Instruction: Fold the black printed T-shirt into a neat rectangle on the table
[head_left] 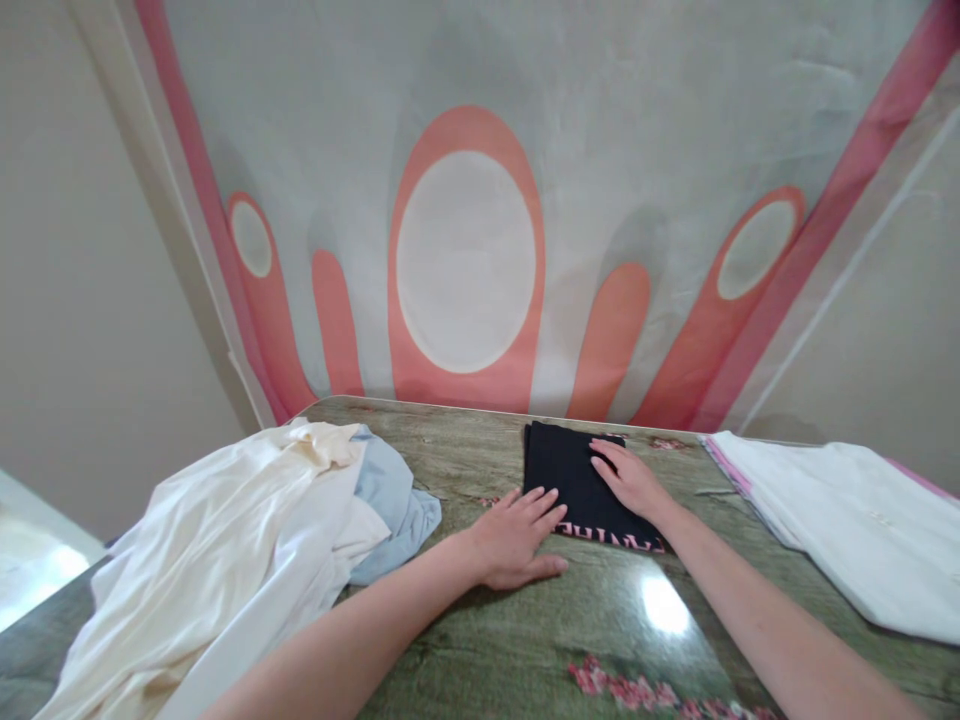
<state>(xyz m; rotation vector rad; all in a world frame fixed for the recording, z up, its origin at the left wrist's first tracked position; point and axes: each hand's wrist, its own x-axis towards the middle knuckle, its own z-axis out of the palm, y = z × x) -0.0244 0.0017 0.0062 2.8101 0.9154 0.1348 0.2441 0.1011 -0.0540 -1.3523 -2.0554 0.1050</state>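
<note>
While the left hand [519,540] and right hand [630,483] touch the black cloth [559,465], fingers extended, gripping nothing, I judge uneven dragging could crease it.

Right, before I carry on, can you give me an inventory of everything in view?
Folded black cloth: one, pink lettering, between the hands
Loose heap: one, cream and white, left; piece count unclear
Light blue cloth: one visible, at the heap's right edge
White cloth stack: one, pinkish edges, right; layers unclear
Table: one, greenish wood-grain with pink flowers, under the cloths
Backdrop: one, grey-green, five coral shapes, behind the table
Walls: pale, both sides
Left hand: one, bare, fingertips at black cloth's near-left edge
Right hand: one, bare, on black cloth's right part
</note>
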